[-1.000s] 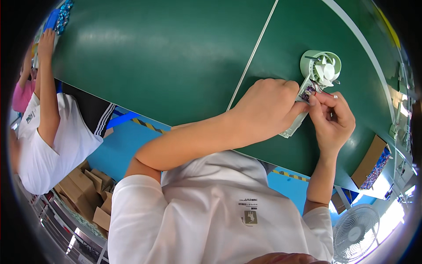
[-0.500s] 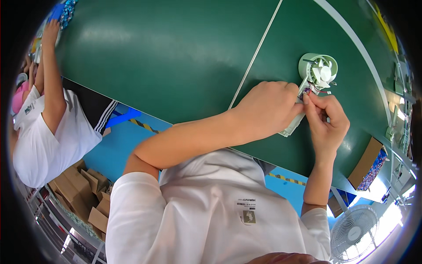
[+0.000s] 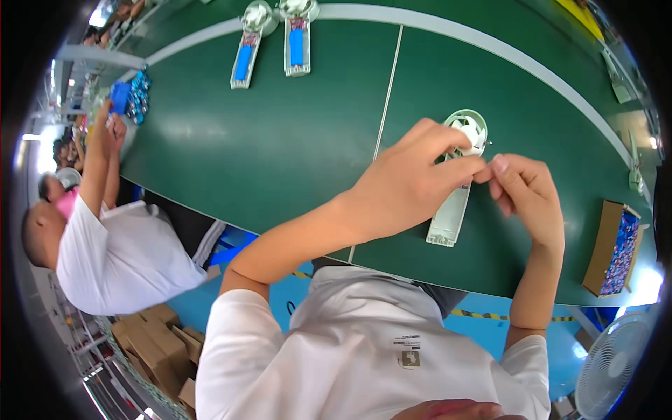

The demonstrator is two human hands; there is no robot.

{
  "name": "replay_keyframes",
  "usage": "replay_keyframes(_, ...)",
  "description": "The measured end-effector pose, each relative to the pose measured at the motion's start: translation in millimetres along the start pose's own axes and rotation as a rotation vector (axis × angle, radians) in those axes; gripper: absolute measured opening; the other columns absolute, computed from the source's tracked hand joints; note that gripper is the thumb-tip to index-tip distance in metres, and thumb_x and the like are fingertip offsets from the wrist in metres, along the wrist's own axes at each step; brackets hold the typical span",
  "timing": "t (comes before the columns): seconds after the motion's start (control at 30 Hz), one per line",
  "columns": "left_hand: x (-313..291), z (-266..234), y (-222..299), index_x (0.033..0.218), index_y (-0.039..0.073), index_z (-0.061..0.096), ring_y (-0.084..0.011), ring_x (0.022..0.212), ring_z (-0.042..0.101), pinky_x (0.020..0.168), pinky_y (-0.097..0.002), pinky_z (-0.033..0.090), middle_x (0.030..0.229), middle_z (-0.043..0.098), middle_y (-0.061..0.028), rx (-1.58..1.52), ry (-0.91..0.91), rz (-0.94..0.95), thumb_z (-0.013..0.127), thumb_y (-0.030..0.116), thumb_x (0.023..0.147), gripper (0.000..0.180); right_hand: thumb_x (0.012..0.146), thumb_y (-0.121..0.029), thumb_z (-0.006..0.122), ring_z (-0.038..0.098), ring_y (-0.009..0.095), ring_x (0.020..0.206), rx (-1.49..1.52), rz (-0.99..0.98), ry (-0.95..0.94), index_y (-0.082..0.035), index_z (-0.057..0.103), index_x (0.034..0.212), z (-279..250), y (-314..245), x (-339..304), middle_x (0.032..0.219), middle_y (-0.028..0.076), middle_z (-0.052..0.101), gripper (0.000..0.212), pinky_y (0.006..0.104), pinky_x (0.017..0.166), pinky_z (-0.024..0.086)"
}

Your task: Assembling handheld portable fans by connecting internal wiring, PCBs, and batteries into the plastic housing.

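A pale green handheld fan (image 3: 448,222) lies on the green table, its open casing pointing toward me. White blades sit inside its round head (image 3: 467,130). My left hand (image 3: 413,175) reaches over the neck of the casing, hiding the parts there. Its index finger bends by the fan head, while its thumb stretches right in a pinch. Just right of the fan, my right hand (image 3: 533,196) is closed, with thumb and index finger pressed together. The fingertips of both hands nearly meet. Whatever is between them is too small to make out.
Two more fans with blue blocks in their casings, one (image 3: 243,61) left of the other (image 3: 297,47), lie at the far edge. A cardboard box (image 3: 600,248) of small coloured pieces stands right. A co-worker (image 3: 133,259) works at left, near cardboard boxes (image 3: 157,343). A floor fan (image 3: 610,364) stands lower right.
The view has shifted, bringing two far fans into sight. My hands have moved from the wires in the casing to just beside the neck, fingertips together. More of the handle is uncovered.
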State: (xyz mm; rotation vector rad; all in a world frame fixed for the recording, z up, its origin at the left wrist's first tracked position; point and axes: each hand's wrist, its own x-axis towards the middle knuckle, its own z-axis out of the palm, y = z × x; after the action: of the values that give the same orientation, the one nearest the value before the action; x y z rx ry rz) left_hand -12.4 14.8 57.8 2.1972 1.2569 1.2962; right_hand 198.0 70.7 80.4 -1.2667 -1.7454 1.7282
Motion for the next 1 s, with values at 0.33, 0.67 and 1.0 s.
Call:
replay_keyframes(0.33,-6.8,17.3,-6.8,0.097,0.003,0.071,-0.0228,0.07,0.065,0.06,-0.0314,0.052,0.083,0.068,-0.0082,-0.028,0.085,0.063,0.079,-0.003,0.074,0.025,0.099,-0.028,0.058,0.04,0.003,0.045,0.48,0.249,-0.184,0.001,0.069,0.094,11.8,16.4,6.8,0.063,0.001,0.056,0.032,0.0189,0.039,0.027)
replay_keyframes(0.67,-13.5,17.8,-10.8,0.089,0.002,0.069,-0.0213,0.065,0.059,0.055,-0.0301,0.047,0.078,0.066,-0.0066,0.048,0.153,0.126,0.086,0.0,0.065,0.03,0.088,-0.012,0.069,0.039,0.001,0.044,0.653,0.327,-0.065,0.003,0.07,0.094,19.2,17.1,6.7,0.061,0.0,0.056,0.016,0.0174,0.037,0.025)
replay_keyframes(1.0,-17.3,15.4,4.6,0.095,0.002,0.063,-0.0228,0.066,0.058,0.057,-0.0319,0.05,0.079,0.063,-0.009,-0.013,0.063,-0.28,0.09,0.02,0.066,0.043,0.086,-0.007,0.069,0.043,0.001,0.049,0.499,0.268,-0.034,0.002,0.069,0.089,12.1,21.8,8.2,0.065,-0.002,0.058,0.009,0.0171,0.042,0.028)
